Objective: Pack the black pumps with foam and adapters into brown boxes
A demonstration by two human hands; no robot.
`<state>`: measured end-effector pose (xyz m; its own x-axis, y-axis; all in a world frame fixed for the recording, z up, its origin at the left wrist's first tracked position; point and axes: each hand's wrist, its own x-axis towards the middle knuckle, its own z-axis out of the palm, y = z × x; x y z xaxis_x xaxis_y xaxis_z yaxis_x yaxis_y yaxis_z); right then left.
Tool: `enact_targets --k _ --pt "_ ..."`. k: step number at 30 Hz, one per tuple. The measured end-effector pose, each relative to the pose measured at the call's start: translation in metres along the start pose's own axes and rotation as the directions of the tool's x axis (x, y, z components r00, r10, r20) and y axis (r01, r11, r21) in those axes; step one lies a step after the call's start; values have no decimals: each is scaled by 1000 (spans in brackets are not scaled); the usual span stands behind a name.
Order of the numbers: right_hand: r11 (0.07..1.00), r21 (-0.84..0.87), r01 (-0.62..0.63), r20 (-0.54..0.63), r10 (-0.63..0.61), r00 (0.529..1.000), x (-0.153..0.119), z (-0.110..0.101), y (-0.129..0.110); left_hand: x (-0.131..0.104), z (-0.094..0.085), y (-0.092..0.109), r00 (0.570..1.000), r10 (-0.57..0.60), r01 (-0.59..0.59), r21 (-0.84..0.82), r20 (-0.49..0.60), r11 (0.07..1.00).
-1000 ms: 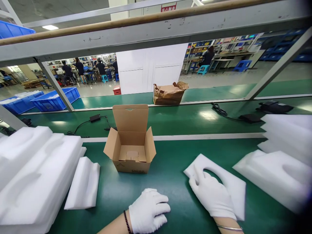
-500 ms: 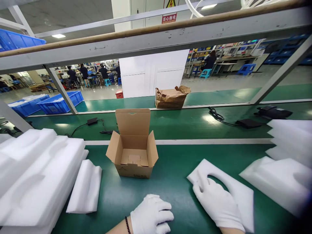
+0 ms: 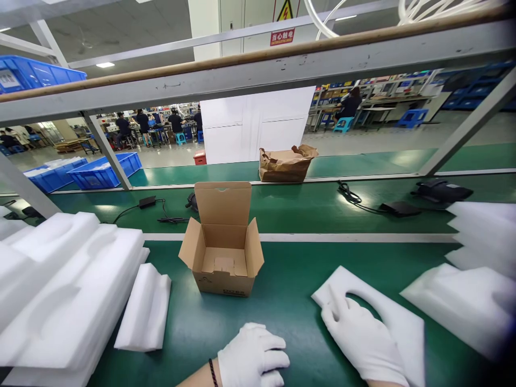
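Observation:
My right hand (image 3: pixel 360 336), in a white glove, is closed on a white foam sheet (image 3: pixel 409 325) with a curved cut-out. Its fingers grip the strip beside the hole, and the sheet lies at a slant on the green surface. My left hand (image 3: pixel 256 355), also gloved, hovers or rests low in the middle; I cannot tell which. It holds nothing, and its fingers are loosely curled and apart. Beyond it stands an upright cardboard box (image 3: pixel 226 282), flaps spread, with a small cardboard piece showing inside. A grooved foam block (image 3: pixel 145 312) sits left of the box.
Stacked foam (image 3: pixel 76 301) fills the left side; more foam pieces (image 3: pixel 463 301) lie at right. Behind the box runs a belt (image 3: pixel 290 209) carrying black adapters (image 3: pixel 399 208) and cables. A crumpled paper bag (image 3: pixel 286 165) stands farther back. A shelf beam (image 3: pixel 258 72) crosses above.
The adapters and cables on the far belt have shifted left, and a black item now shows beside the box flap. The camera view has moved slightly. Both hands stay practically where they were.

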<state>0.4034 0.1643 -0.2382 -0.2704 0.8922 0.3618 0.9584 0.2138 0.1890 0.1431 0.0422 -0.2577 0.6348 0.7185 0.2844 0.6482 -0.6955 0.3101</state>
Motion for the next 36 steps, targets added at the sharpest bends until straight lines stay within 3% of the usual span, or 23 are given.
enact_targets --k 9,25,27,30,32,34,35,36 --pt "995 103 1 7 -2 1000 0 -5 1 2 -1 -1 999 17 -18 33 31 999" --pt "1000 -8 2 31 -1 1000 1 0 -1 1 7 -3 998 40 -38 39 -56 999" --pt "1000 0 -10 39 10 999 1 0 -1 4 -5 3 994 54 -47 76 -100 996" --pt "999 27 -46 76 44 996 2 -7 -2 11 -45 20 967 41 6 181 -252 983" --pt "996 57 -70 142 61 988 3 -18 -3 16 -81 28 911 -23 146 269 -412 952" --pt "991 88 -100 223 78 972 4 -29 -6 17 -113 25 827 -121 353 339 -549 872" --pt "988 104 -117 262 87 961 4 -34 -6 17 -125 18 810 -139 407 375 -571 833" --pt "984 118 -137 296 97 950 4 -37 -7 16 -134 10 819 -139 419 415 -557 808"
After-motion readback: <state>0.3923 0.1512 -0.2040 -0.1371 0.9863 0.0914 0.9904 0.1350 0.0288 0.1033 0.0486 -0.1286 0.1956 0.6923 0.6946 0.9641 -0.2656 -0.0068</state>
